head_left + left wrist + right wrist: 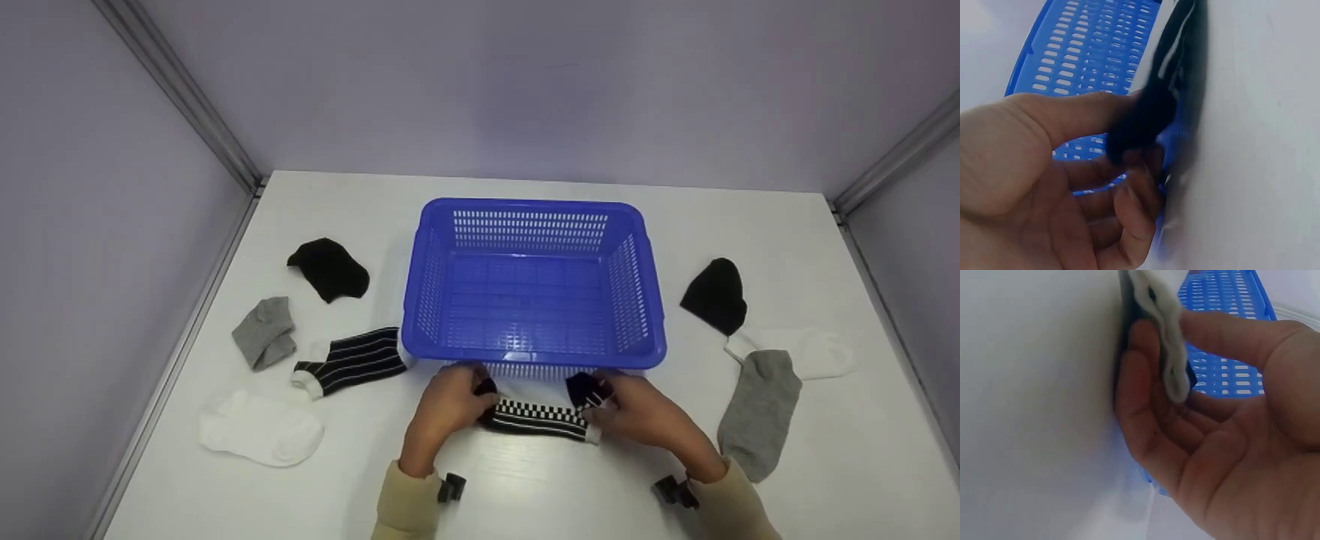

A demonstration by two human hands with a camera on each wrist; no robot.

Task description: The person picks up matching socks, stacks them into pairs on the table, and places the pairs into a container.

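Note:
In front of the blue basket [645,300] lies a black-and-white sock [536,421] with thin stripes and a checkered strip, stretched sideways between both hands. My left hand [448,401] pinches its black end [1145,115] between thumb and curled fingers. At the other side, the white edge [1171,343] sits between the thumb and fingers of my right hand [637,409], close over the table. A dark piece with white lines [585,390] shows beside the right fingers. The left fingertips are right by the basket's front wall.
Left of the basket lie a striped sock [364,364], a black sock [330,270], a grey sock [266,334] and a white sock [259,431]. To its right are black [716,296], white [821,352] and grey socks [761,416]. Walls [555,97] enclose the white table.

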